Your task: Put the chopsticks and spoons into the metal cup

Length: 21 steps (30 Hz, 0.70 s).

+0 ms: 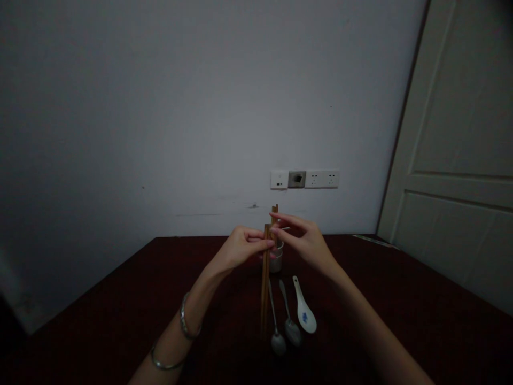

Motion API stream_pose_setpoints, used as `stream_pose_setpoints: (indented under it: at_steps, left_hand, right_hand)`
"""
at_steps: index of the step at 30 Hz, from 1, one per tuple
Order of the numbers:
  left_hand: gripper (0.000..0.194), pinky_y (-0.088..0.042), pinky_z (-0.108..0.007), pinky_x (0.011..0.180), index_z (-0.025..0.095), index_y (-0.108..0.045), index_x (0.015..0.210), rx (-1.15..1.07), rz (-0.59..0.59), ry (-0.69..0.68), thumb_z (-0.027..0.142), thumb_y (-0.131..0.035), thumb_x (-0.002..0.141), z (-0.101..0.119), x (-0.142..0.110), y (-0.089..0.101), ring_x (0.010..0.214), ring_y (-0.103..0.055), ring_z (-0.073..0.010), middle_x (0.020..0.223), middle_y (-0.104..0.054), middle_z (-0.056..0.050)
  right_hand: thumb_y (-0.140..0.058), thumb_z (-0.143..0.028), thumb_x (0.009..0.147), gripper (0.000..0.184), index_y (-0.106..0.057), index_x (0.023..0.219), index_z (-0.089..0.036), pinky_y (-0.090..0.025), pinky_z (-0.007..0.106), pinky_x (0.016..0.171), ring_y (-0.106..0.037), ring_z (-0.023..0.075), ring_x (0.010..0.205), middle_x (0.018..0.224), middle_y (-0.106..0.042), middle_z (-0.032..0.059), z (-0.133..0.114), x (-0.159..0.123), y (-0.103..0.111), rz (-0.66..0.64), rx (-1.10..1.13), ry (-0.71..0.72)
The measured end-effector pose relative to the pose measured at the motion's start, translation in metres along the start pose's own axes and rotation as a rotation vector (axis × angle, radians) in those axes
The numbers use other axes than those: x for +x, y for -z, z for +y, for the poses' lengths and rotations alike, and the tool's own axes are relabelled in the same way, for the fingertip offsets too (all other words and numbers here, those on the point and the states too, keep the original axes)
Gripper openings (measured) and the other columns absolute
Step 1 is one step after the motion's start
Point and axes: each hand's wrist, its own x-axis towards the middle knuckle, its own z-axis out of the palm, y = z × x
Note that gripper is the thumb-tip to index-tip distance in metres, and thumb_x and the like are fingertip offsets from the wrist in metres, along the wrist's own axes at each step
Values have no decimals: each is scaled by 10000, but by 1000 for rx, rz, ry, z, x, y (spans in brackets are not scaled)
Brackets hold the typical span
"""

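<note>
My left hand [240, 247] pinches wooden chopsticks [265, 283] near their top ends; they hang down upright in front of me. Close beside it, my right hand [298, 233] has its thumb and fingers closed on more wooden chopsticks [274, 209], whose tops stick up higher. Behind the hands stands a whitish cup [276, 262], partly covered by the fingers and chopsticks. Whether the right hand's chopsticks rest in the cup I cannot tell. Nearer to me lie a long-handled metal spoon [278, 343], another metal spoon [293, 332] and a white spoon with a blue pattern [306, 318].
The dark red table [224, 342] reaches back to a pale wall [200, 107] with sockets [321, 179] on it. At the right stands a light panelled door [460, 149]. A thin flat strip [374, 241] lies at the table's far right edge.
</note>
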Motion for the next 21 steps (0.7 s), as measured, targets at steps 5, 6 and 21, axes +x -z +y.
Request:
stream_pose_setpoints:
  at_steps: [5, 6, 21]
  left_hand:
    - [213, -476, -277, 648, 145, -706, 815, -17, 82, 17, 324, -648, 714, -4, 5, 12, 727, -659, -179, 839, -699, -124]
    - [216, -478, -281, 655, 143, -705, 806, -20, 108, 24, 328, -653, 707, -3, 6, 14, 725, -658, -180, 844, -698, -126]
    - [236, -490, -274, 625, 102, -684, 746, -47, 310, 19, 320, -692, 656, 1, 38, 34, 690, -655, -173, 852, -689, -141]
  right_hand:
    - [-565, -383, 765, 418, -622, 1095, -132, -485, 314, 713, -639, 167, 739, 763, -684, 59, 58, 14, 28, 112, -130, -71]
    - [-552, -386, 768, 433, -616, 1101, -117, -480, 313, 709, -642, 175, 739, 748, -684, 65, 78, 14, 36, 132, -177, -103]
    - [-555, -447, 652, 438, -654, 854, -71, -471, 263, 517, -598, 169, 498, 544, -641, 59, 269, -55, 72, 433, -132, -586]
